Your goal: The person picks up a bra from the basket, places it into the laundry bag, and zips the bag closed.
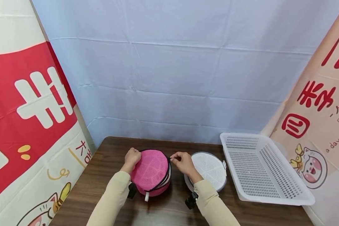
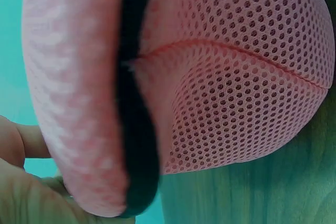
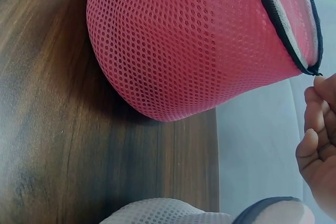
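Observation:
A round pink mesh laundry bag [image 1: 150,168] with a black zipper edge stands on the table. Its lid is partly unzipped, and the gap shows along the near right side. My left hand [image 1: 132,157] grips the lid's rim at the back left; in the left wrist view its fingers [image 2: 31,140] curl by the pink edge. With thumb and fingertips, my right hand [image 1: 184,161] pinches the zipper pull at the bag's right side. The right wrist view shows that hand [image 3: 320,140] at the end of the zipper [image 3: 286,30]. A white tag [image 1: 147,196] hangs at the front.
Right of the pink bag lies a white mesh laundry bag [image 1: 210,169] with a grey rim, partly behind my right forearm. A white plastic basket [image 1: 271,201] stands farther right on the brown wooden table [image 1: 101,175]. Cloth curtains [image 1: 169,78] surround the table's back and sides.

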Tool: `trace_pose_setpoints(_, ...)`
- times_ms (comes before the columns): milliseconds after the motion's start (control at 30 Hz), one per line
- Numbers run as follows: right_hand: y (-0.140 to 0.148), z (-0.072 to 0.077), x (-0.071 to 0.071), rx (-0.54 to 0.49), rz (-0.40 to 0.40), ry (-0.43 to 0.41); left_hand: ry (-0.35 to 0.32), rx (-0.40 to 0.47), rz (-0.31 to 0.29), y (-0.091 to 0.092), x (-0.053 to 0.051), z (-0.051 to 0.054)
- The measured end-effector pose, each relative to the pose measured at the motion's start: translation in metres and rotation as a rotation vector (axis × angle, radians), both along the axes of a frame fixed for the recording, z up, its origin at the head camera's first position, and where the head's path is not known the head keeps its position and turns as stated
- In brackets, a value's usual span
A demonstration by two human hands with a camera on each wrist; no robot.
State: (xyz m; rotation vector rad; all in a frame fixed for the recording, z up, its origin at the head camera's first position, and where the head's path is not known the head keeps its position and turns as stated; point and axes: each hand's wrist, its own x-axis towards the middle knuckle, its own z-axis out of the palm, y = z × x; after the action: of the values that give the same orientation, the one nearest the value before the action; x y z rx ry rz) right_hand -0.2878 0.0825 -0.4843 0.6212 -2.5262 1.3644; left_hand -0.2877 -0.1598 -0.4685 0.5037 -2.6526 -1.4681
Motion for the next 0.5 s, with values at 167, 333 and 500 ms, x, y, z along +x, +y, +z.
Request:
trace_pose_setpoints(167,-0.002,-0.001,-0.001,-0.022,-0.013,0.02,-0.004,-0.062,-0.014,-0.004,0.003,-0.001)
trace_pose_setpoints(333,-0.003,-0.001,-0.001,-0.037,-0.013,0.028,-0.004,-0.102,-0.036,-0.005,0.006,0.001)
trace_pose_setpoints(500,-0.001,0.0,-0.001,-0.043,-0.021,0.016,0.019,-0.162,-0.1,-0.002,0.01,0.005)
